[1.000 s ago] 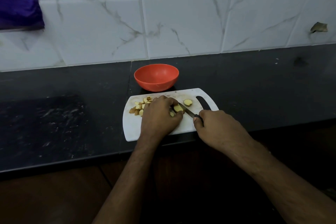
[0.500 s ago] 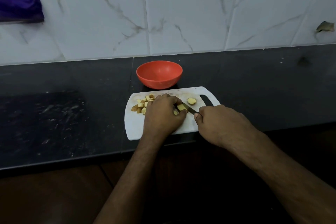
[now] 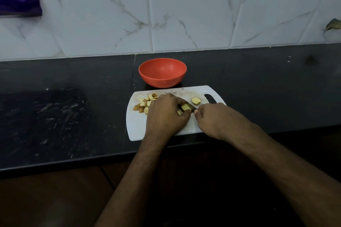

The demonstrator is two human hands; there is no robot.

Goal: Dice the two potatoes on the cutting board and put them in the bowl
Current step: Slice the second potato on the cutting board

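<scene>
**Cutting a potato piece at the board's middle, bowl waiting behind**

The white plastic cutting board (image 3: 136, 127) lies at the front of the dark stone counter (image 3: 55, 116), its near edge almost at the counter's lip; bare dark surface stretches well to the board's left and right. Over the board's near half, the left hand (image 3: 166, 116) curls its fingers onto a pale yellow potato piece (image 3: 185, 107), pinning it. The right hand (image 3: 217, 120), over the board's right side, is clenched around a knife (image 3: 191, 106) whose dark blade lies against that piece; its handle is hidden. On the board's far left sits one heap of diced potato cubes (image 3: 145, 103), too bunched to count. One oval potato slice (image 3: 196, 100) lies alone near the board's handle slot. Just behind the board's far edge stands one orange-red round bowl (image 3: 162, 77), nothing visible inside. Beyond it rises the white marbled tile wall (image 3: 184, 14).
</scene>
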